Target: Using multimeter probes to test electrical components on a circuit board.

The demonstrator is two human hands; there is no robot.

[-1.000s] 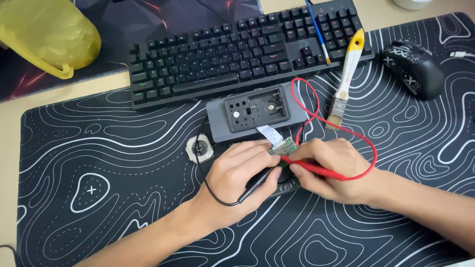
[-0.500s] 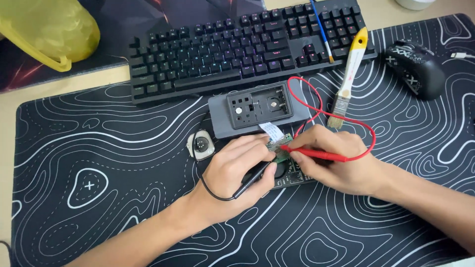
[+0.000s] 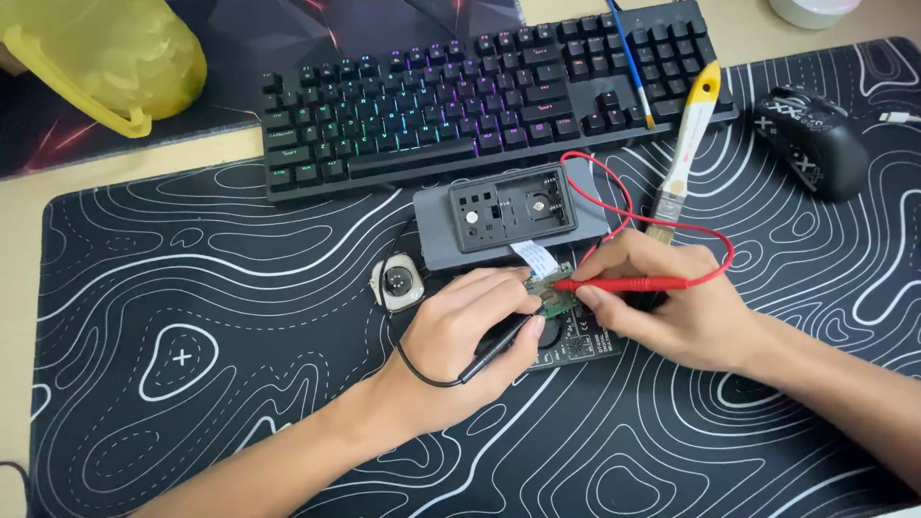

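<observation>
Here the right hand (image 3: 672, 312) pinches a red probe (image 3: 624, 284) like a pen, fingers closed round its shaft, with the long axis running nearly level from right to left and the tip resting on a small green circuit board (image 3: 554, 299). The board lies directly between the two hands, just left of the right hand's fingertips and touching the left hand's fingertips. The left hand (image 3: 470, 341) curls round a black probe (image 3: 499, 347), whose shaft slants from lower left up towards the board; its tip is hidden under the fingers. Both hands are about equally close to the board, coming at it from opposite sides.

A white ribbon cable (image 3: 532, 257) runs from the board up to a grey casing (image 3: 508, 213) with an open tray on top. A red lead (image 3: 614, 187) loops above the right hand. Farther out lie a small round part (image 3: 397, 284), a paintbrush (image 3: 686, 144), a keyboard (image 3: 432, 105), a black mouse (image 3: 811, 144) and a yellow bag (image 3: 106, 58), all on or beside a patterned desk mat (image 3: 192, 288).
</observation>
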